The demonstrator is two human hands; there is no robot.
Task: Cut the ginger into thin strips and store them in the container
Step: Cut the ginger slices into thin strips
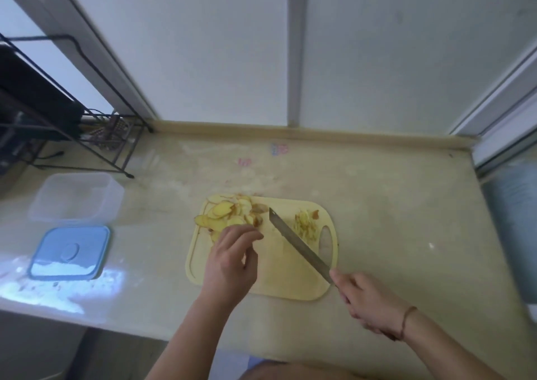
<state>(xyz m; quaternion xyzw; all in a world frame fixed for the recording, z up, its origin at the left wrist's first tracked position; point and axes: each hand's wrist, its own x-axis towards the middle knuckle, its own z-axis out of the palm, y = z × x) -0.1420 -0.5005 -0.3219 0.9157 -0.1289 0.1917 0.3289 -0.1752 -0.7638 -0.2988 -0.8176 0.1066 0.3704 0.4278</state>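
Left hand pinches pale yellow ginger slices at ten o'clock on the board; stack them flat before the right hand, clamped on the steel knife, cuts.

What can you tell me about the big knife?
The knife has a long, straight, grey metal blade with a squared-off tip. The right hand grips its handle, which is hidden inside the fingers. The blade slants up and to the left over the pale yellow cutting board. It sits between the pile of ginger slices and the small heap of thin ginger strips. Whether its edge touches the board cannot be told. It is slightly blurred.
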